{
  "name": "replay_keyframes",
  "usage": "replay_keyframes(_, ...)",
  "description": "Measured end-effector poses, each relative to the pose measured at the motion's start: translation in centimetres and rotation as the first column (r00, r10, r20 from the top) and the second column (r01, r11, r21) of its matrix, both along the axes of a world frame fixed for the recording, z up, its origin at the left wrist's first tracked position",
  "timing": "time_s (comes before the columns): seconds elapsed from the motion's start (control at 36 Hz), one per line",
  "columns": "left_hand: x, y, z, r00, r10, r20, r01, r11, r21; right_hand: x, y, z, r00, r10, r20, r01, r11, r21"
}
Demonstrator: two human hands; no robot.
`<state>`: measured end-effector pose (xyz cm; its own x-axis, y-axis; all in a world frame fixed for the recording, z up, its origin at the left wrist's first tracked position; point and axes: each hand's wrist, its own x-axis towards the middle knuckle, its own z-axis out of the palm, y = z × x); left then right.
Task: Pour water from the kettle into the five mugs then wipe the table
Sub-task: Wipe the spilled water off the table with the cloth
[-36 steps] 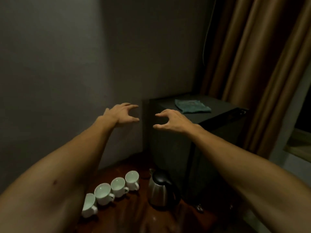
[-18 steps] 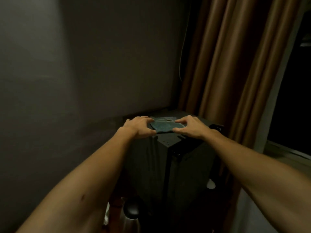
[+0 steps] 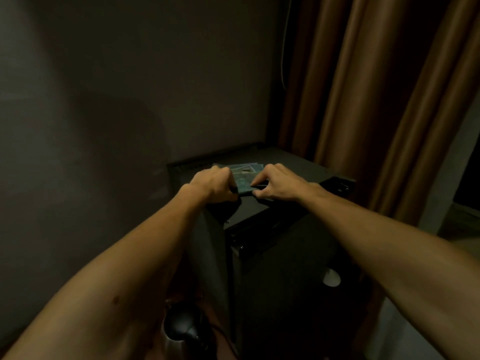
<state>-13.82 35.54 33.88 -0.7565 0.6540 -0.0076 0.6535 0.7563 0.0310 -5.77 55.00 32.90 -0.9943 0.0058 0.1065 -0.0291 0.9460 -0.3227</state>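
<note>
No writing, label, brand, number or sign can be read anywhere here; the room is too dim.

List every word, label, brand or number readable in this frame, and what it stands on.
None can be read.
Cloth: a small pale tag, too blurred to read.
Black cabinet: no visible lettering.
Kettle: dark, no marking shows.
Both the left hand and the right hand grip the cloth.
</note>
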Motion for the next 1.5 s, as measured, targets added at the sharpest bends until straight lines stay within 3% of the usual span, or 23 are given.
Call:
replay_keyframes(0.22,1.3,-0.9,-1.0,0.997,0.02,-0.081,-0.013,0.996,0.091,1.6,-2.1,0.2,0.996,-0.009,-0.084,0.012,0.999,0.044)
replay_keyframes(0.44,3.4,-9.4,2.5,0.996,-0.06,0.067,0.038,0.956,0.292,4.1,-9.4,3.9,0.991,0.045,-0.127,-0.052,0.997,-0.056)
replay_keyframes(0.67,5.6,-23.7,3.2,0.976,0.079,0.204,-0.16,0.893,0.42,4.2,-22.1,6.2,0.984,0.175,-0.013,-0.176,0.976,-0.127)
replay_keyframes(0.89,10.0,-34.8,-3.9,0.884,0.251,0.394,-0.362,0.901,0.238,5.2,-32.8,-3.0,0.945,0.28,0.172,-0.236,0.942,-0.238)
replay_keyframes(1.17,14.4,-43.0,-21.0,0.693,0.329,0.641,-0.493,0.866,0.088,7.3,-41.8,-20.1,0.846,0.348,0.405,-0.27,0.933,-0.238)
replay_keyframes(1.33,14.5,-41.8,-25.4,0.718,0.311,0.623,-0.527,0.828,0.193,6.6,-41.3,-24.1,0.873,0.301,0.383,-0.266,0.953,-0.145)
replay_keyframes(1.5,17.5,-39.5,-29.9,0.76,0.403,0.51,-0.537,0.832,0.142,9.4,-38.6,-27.6,0.865,0.351,0.359,-0.345,0.935,-0.083)
